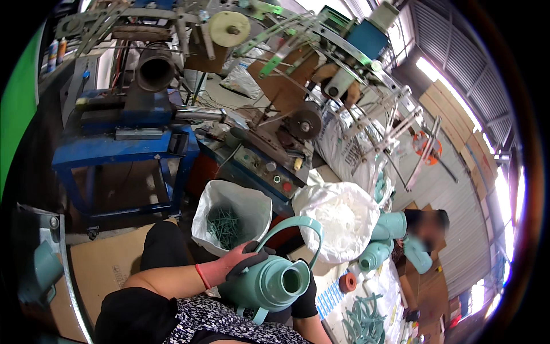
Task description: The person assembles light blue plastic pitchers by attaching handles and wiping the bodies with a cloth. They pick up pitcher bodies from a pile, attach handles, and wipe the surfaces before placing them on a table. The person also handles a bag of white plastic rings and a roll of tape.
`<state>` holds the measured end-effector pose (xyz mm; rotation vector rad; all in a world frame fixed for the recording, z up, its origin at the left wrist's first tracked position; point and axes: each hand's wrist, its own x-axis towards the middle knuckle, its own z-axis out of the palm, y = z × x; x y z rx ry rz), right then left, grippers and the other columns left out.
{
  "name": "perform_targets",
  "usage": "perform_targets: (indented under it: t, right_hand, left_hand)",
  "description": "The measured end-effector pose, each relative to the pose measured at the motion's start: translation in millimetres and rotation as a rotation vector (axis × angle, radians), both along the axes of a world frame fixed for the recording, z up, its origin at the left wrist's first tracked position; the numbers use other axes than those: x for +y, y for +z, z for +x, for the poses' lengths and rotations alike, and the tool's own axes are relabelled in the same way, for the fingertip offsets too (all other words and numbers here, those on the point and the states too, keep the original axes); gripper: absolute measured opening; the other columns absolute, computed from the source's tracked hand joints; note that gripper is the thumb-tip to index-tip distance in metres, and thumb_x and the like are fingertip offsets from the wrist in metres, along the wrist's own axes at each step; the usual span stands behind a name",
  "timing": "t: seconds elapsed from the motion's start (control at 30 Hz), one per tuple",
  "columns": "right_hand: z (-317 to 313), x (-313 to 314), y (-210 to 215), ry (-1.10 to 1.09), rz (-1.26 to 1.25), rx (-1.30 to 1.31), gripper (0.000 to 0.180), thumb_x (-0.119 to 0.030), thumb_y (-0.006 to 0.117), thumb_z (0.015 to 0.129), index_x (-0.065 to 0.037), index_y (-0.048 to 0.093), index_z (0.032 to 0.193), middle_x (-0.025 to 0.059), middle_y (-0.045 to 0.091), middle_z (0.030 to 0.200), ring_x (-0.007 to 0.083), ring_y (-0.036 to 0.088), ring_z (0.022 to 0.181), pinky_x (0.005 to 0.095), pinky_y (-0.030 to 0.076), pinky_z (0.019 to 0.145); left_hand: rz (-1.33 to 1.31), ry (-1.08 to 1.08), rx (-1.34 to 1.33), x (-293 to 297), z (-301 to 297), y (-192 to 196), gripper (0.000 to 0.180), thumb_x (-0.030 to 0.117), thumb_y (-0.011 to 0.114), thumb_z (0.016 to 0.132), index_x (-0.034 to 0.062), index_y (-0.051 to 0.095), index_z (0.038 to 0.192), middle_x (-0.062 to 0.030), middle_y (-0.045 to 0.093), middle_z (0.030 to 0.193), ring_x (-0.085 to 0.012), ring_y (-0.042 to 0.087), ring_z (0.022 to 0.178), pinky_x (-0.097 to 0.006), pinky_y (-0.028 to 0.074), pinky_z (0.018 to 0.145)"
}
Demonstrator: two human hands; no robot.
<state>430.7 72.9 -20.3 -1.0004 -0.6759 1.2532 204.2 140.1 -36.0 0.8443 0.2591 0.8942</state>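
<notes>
Landmark: the teal jug [269, 281], one smooth, rounded plastic body with a round open neck and an arched handle, lying on its side across the person's lap.

Far left of the jug stands one blue metal stand [123, 146] carrying a dark round pipe [154, 70]. Down at the left edge, one more teal plastic piece [46, 266] sits behind a curved metal rail.

The left hand [232, 264], in a pink-and-dark knitted glove, is closed over the jug's shoulder just left of its handle. The right hand is hidden beneath the jug; whether it grips cannot be told.

Just above the jug are two white plastic bags: the left bag [232, 215] open, holding thin green sticks, the right bag [344, 221] crumpled and full of pale material. Above them sits one control box [269, 169] with round buttons.

Right of the jug, another person [424, 229] handles similar teal jugs, three as far as shows. Below them lie one small orange roll [347, 282] and a heap of teal handles [364, 321].
</notes>
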Motion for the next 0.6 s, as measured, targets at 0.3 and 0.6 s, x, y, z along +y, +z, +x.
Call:
perform_targets:
  t: [0.3, 0.6]
  right_hand:
    - [-52, 33, 23, 0.122, -0.016, -0.342, 0.03, -0.021, 0.043, 0.101, -0.001, 0.057, 0.118, 0.0086, 0.063, 0.107, 0.0169, 0.06, 0.097, 0.0294, 0.048, 0.086]
    - [-72, 63, 20, 0.098, -0.107, -0.376, 0.033, -0.026, 0.046, 0.102, -0.001, 0.058, 0.12, 0.0071, 0.064, 0.106, 0.0156, 0.061, 0.095, 0.0291, 0.049, 0.084]
  left_hand:
    - [-0.213, -0.054, -0.207, 36, -36, -43, 0.035, 0.022, 0.063, 0.091, 0.0012, 0.057, 0.119, -0.0074, 0.062, 0.117, -0.0145, 0.059, 0.106, -0.03, 0.047, 0.093]
    - [-0.35, -0.064, -0.313, 62, -54, -71, 0.034, 0.021, 0.064, 0.091, 0.0018, 0.058, 0.119, -0.0055, 0.064, 0.112, -0.0136, 0.061, 0.101, -0.029, 0.05, 0.088]
